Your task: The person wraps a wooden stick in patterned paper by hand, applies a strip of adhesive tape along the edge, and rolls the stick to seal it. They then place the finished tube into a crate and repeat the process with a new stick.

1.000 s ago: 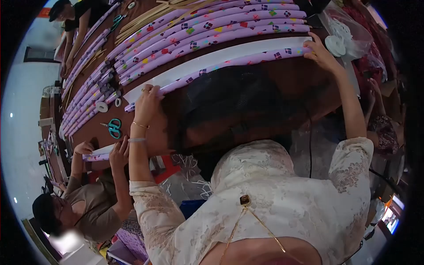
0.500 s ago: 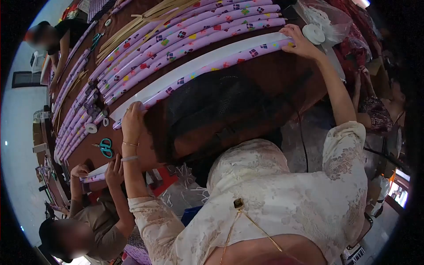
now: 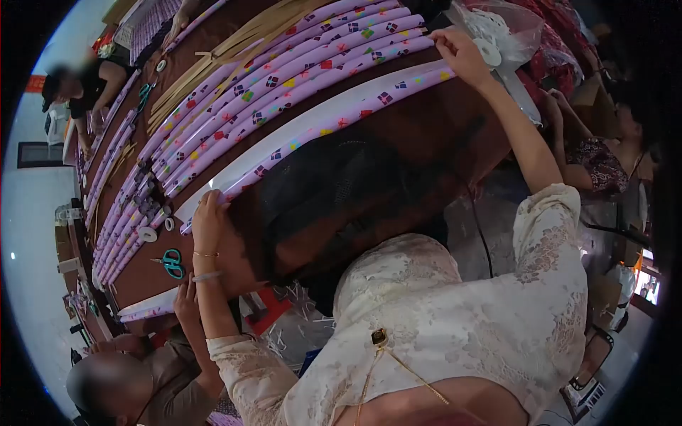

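Note:
A long purple patterned sheet (image 3: 334, 122), partly rolled, lies across the brown table with a white strip of its inner side showing. At its left end my left hand (image 3: 209, 216) has its fingers closed on the roll. My right hand (image 3: 458, 55) is at the far end, beside the roll's tip, with thumb and fingers bent together; whether they pinch anything is too small to tell. Behind the sheet lie several finished purple rolls (image 3: 305, 78). A roll of white tape (image 3: 487, 52) is just right of my right hand.
Teal scissors (image 3: 171, 263) and a tape roll (image 3: 147, 234) lie left of my left hand. Brown paper strips (image 3: 206, 67) rest on the rolls. A co-worker (image 3: 167, 376) handles another sheet at lower left; other people are at upper left and right. Clear plastic (image 3: 511, 25) is at upper right.
My right hand has come off the sheet's right end and sits slightly beyond it. My left hand still holds the left end. The co-worker's sheet at lower left now shows more of its length.

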A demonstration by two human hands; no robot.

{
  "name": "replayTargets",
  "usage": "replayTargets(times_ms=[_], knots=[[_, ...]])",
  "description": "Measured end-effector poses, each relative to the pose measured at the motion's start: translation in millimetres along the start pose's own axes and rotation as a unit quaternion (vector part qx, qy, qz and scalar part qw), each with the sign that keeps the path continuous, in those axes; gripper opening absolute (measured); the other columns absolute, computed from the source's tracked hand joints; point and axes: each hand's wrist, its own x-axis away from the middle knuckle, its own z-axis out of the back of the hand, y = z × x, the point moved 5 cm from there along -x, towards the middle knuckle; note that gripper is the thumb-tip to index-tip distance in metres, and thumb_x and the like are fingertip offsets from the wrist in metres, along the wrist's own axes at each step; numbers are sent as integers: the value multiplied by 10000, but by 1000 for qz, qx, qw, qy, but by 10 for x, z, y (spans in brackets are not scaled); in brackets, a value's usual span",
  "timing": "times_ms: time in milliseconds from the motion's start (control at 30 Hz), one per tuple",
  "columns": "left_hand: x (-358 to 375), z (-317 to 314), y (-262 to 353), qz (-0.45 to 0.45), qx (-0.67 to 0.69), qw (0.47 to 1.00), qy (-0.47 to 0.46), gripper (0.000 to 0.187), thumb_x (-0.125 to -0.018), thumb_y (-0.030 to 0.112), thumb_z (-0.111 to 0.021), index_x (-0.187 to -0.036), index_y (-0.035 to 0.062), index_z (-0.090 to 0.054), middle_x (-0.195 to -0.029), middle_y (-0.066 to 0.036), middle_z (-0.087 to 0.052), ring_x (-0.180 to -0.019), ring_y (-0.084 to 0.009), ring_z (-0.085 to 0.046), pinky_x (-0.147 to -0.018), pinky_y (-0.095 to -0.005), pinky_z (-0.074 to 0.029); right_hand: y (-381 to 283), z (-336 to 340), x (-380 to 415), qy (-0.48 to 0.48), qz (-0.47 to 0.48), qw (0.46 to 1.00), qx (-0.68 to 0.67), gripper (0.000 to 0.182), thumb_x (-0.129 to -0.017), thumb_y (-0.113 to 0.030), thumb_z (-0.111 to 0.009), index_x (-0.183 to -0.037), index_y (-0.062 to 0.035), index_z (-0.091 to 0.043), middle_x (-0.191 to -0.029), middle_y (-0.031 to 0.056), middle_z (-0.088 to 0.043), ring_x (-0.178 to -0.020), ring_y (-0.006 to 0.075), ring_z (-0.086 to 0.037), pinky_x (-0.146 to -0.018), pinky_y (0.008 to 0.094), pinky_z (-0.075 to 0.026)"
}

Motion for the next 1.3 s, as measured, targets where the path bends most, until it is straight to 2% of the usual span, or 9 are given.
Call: replayTargets(times_ms=[100, 233, 333, 400, 500, 633, 700, 1000, 1300], knots=[[-1, 12, -12, 8, 7, 1000, -11, 282, -817, 165, -578, -1058, 36, -510, -1049, -157, -554, -905, -366, -547, -731, -418, -456, -221, -218, 64, -122, -37, 984, -127, 169, -842, -68, -529, -1001, -56, -585, -921, 85, -569, -814, 211, -577, -717, 290, -457], [3, 22, -2, 21, 15, 999, -28, 274, -833, 166, -564, -1071, 44, -506, -1066, -155, -546, -912, -376, -542, -731, -422, -456, -123, -444, 118, -151, 31, 984, -91, 197, -847, -82, -522, -1032, -54, -585, -928, 88, -595, -828, 211, -586, -751, 298, -460], [9, 32, 4, 16, 13, 999, -25, 259, -833, 144, -554, -1067, 45, -507, -1065, -151, -547, -898, -377, -548, -721, -426, -457, 44, -497, 109, -159, -9, 983, -91, 201, -848, -96, -520, -1030, -45, -586, -940, 91, -612, -842, 204, -592, -772, 312, -460], [10, 36, 2, 16, 14, 999, -25, 248, -832, 129, -547, -1062, 45, -507, -1063, -150, -548, -892, -377, -551, -716, -426, -457, 167, -556, 134, -212, -74, 967, -120, 197, -842, -96, -525, -1018, -34, -587, -944, 89, -624, -867, 195, -595, -784, 308, -458], [6, 30, 10, 16, 17, 999, -22, 259, -815, 142, -570, -1048, 45, -513, -1052, -149, -558, -885, -368, -556, -711, -422, -460, 188, -563, 95, -285, -82, 951, -81, 208, -836, -97, -533, -1026, -33, -588, -963, 88, -625, -885, 195, -597, -795, 299, -459], [9, 53, 28, 9, 17, 1000, -19, 240, -820, 96, -552, -1051, 45, -507, -1040, -147, -560, -877, -369, -558, -699, -419, -461, 315, -582, 114, -264, -95, 952, -122, 225, -835, -102, -531, -1043, -43, -591, -963, 95, -627, -895, 191, -597, -803, 300, -457], [15, 62, 45, 6, 16, 1000, -13, 248, -818, 104, -562, -1053, 46, -507, -1036, -147, -562, -874, -369, -559, -694, -417, -462, 287, -576, 104, -253, -28, 964, -82, 239, -836, -107, -526, -1058, -52, -594, -988, 110, -621, -923, 216, -591, -823, 313, -451], [15, 68, 56, 18, 11, 1000, -8, 259, -811, 123, -584, -1049, 44, -519, -1027, -136, -570, -862, -358, -566, -680, -405, -466, 152, -639, 135, -265, 35, 963, 17, 266, -830, -126, -457, -1029, -60, -621, -1010, 116, -551, -945, 289, -536, -835, 343, -429], [12, 111, 90, 17, 18, 1000, 7, 274, -771, 174, -616, -992, 41, -526, -985, -147, -576, -852, -348, -565, -711, -401, -465, 152, -628, 95, -265, -20, 964, -9, 237, -791, -106, -474, -932, -7, -637, -944, 123, -577, -862, 283, -567, -780, 344, -446]])
